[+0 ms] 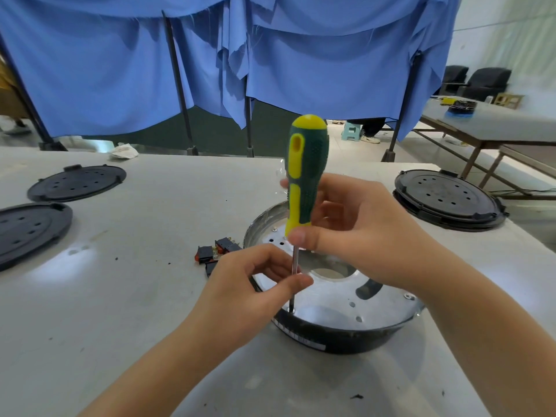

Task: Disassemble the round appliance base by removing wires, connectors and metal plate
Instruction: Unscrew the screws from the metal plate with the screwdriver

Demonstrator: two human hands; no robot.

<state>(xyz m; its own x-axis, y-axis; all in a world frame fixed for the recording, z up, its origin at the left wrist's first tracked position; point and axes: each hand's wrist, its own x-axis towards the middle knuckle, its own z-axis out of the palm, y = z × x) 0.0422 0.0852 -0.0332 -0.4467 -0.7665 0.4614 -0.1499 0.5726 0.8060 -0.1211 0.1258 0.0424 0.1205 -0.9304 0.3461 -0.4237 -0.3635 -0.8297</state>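
Observation:
The round appliance base [337, 338], black-walled, sits on the grey table in front of me. A shiny metal plate [328, 308] with a central hole covers its top. A green and yellow screwdriver [305, 176] stands upright, its tip on a screw near the plate's front left rim. My right hand [358, 233] grips the lower part of the handle. My left hand [255, 284] pinches the steel shaft between thumb and fingers. No wires show on the base.
Small black and red rocker switches [216, 251] lie just left of the base. Two black perforated lids [76, 182] [27, 230] rest at the left, another round base [448, 200] at the right. Blue curtains hang behind the table; another table stands far right.

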